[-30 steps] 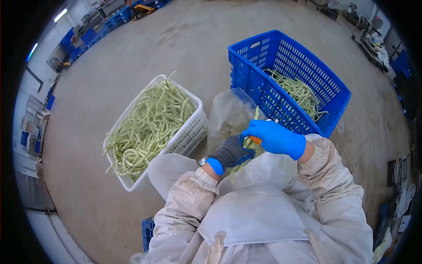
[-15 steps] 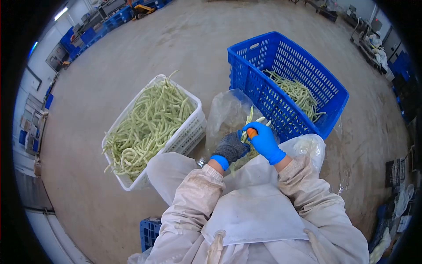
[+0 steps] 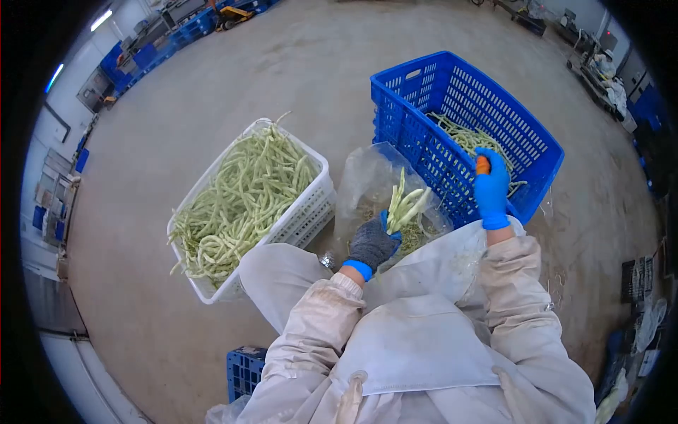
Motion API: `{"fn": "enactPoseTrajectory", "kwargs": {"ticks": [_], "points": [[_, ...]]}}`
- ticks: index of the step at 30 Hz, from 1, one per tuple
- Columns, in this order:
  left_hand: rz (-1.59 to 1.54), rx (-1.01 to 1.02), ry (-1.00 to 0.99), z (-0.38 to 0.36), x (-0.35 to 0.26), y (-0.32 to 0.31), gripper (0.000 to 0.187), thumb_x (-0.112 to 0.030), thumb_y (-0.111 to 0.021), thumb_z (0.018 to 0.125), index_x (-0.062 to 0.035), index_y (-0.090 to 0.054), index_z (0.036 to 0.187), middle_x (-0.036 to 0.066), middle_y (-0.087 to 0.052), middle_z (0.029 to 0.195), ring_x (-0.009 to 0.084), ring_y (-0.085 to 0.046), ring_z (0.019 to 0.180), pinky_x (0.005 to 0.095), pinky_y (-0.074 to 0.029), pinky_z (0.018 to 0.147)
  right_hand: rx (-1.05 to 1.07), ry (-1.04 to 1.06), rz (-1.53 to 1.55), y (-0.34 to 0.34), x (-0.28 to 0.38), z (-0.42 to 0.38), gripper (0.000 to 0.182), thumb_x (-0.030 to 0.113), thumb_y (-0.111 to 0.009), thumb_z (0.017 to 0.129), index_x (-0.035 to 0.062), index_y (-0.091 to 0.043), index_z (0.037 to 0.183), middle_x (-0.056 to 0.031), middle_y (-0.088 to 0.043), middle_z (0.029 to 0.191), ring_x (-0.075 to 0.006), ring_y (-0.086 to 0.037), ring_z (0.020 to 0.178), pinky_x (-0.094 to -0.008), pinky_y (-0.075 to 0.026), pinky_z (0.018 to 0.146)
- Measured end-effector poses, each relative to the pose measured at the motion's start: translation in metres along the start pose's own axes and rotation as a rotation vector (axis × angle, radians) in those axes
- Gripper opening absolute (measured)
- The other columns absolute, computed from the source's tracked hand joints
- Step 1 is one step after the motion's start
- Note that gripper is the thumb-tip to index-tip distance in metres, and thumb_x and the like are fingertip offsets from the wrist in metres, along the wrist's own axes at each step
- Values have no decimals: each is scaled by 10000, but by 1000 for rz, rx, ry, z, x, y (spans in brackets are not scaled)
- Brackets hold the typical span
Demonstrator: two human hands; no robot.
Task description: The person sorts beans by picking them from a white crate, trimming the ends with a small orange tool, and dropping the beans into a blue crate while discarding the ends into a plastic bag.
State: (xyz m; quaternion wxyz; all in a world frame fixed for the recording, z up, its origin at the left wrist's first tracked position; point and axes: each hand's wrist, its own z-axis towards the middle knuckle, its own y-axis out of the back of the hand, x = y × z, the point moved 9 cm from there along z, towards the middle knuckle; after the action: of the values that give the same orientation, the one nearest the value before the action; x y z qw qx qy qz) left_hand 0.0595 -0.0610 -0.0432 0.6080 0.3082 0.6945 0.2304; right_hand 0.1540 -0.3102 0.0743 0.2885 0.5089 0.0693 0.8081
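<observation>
My left hand (image 3: 374, 242), in a grey knit glove over a blue one, is closed around a bunch of pale green beans (image 3: 405, 206) above a clear plastic bag (image 3: 359, 177) with bean scraps. My right hand (image 3: 492, 185), in a blue glove with an orange cover on one finger, is over the near edge of the blue crate (image 3: 542, 152); its fingers are bent, and what they hold, if anything, is hidden. Long beans (image 3: 470, 136) lie inside that crate. To the left, a white basket (image 3: 311, 205) is heaped with beans (image 3: 244, 191).
Beside my left sleeve is a dark blue crate (image 3: 244, 371) on the floor (image 3: 148, 261). Black crates and plastic lie at the right edge. Carts and a person in white (image 3: 604, 65) are far off at the upper right.
My right hand has moved away from my left hand, right and up to the blue crate. The beans in my left hand now stand more exposed.
</observation>
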Motion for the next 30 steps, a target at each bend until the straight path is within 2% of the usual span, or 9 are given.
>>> {"fn": "enactPoseTrajectory", "kwargs": {"ticks": [1, 3, 8, 10, 13, 17, 19, 27, 30], "points": [[45, -89, -49, -1, -7, 10, 482, -273, -632, 735, -68, -498, 1149, 236, -598, 1001, 390, -595, 893, 476, -470, 780, 5, 1, -2, 2, 0, 3, 304, 16, -541, 776, 50, -592, 1074, -176, -613, 1009, -309, -606, 886, -378, -468, 774], [91, -164, -104, -8, -18, 20, 512, -252, -620, 749, -81, -460, 1204, 228, -594, 1033, 393, -598, 891, 481, -477, 759, 127, 440, -418, -9, 34, -6, 346, 10, -558, 778, 43, -583, 1121, -161, -601, 1044, -280, -592, 931, -365, -463, 807], [332, -224, -67, -9, -48, 44, 843, -239, -661, 723, -63, -207, 1412, 197, -589, 1053, 355, -618, 851, 460, -502, 714, 571, 136, 204, -45, 102, -58, 439, -55, -552, 715, 42, -574, 1142, -123, -586, 1073, -326, -534, 1011, -372, -444, 870], [397, -215, -87, -7, -52, 43, 917, -272, -685, 717, -61, -148, 1430, 158, -612, 953, 293, -633, 795, 438, -505, 646, 526, 599, -162, -56, 136, -74, 440, -28, -562, 688, 66, -592, 1116, -108, -595, 1040, -305, -524, 992, -404, -430, 845], [453, -188, -105, -7, -57, 44, 1015, -270, -723, 687, -54, -84, 1445, 141, -619, 935, 266, -641, 780, 416, -511, 621, 519, 784, -458, -79, 141, -81, 312, 45, -577, 692, 90, -631, 996, -92, -603, 1004, -276, -520, 961, -436, -418, 788], [570, -185, -197, -10, -64, 43, 1058, -247, -746, 655, -51, -74, 1447, 128, -608, 955, 256, -631, 769, 397, -506, 619, 805, 758, -572, -116, 114, -87, 202, 78, -594, 725, 113, -630, 921, -65, -604, 946, -280, -519, 961, -441, -398, 790], [646, -171, -195, -9, -60, 39, 1063, -250, -746, 652, -52, -72, 1449, 108, -605, 918, 238, -625, 752, 390, -499, 600, 1051, 537, -696, -128, 98, -88, 77, 131, -597, 739, 112, -621, 810, -79, -618, 849, -299, -557, 884, -442, -416, 719], [731, -240, -271, -4, -62, 44, 1036, -241, -728, 649, -50, -97, 1448, 69, -589, 823, 214, -614, 734, 378, -489, 570, 823, 358, -350, -127, 78, -83, 92, 109, -547, 768, 48, -615, 775, -179, -609, 791, -383, -570, 758, -475, -443, 651], [744, -369, -404, -8, -72, 46, 836, -133, -607, 718, -46, -191, 1438, 26, -558, 695, 156, -587, 612, 358, -431, 445, 769, 304, -288, -122, 75, -83, 116, 93, -533, 769, 30, -630, 782, -202, -616, 803, -384, -578, 767, -471, -458, 675]]}}
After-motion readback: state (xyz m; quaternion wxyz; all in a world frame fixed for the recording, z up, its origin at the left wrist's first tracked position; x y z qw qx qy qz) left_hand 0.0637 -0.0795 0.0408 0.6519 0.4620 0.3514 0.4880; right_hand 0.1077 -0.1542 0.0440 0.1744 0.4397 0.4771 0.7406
